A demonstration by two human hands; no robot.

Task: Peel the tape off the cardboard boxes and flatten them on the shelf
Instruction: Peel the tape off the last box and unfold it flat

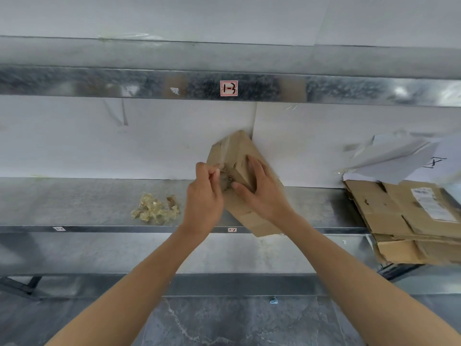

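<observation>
A small brown cardboard box stands tilted on the metal shelf, its far corner near the white back wall. My left hand pinches a strip of clear tape at the box's left face, fingers curled. My right hand holds the box from the right, thumb under the near face and fingers laid over the top edge. The box's lower part is hidden behind my hands.
A heap of crumpled peeled tape lies on the shelf to the left. Flattened cardboard boxes are stacked at the right, white sheets above them. An upper shelf beam with a label runs overhead.
</observation>
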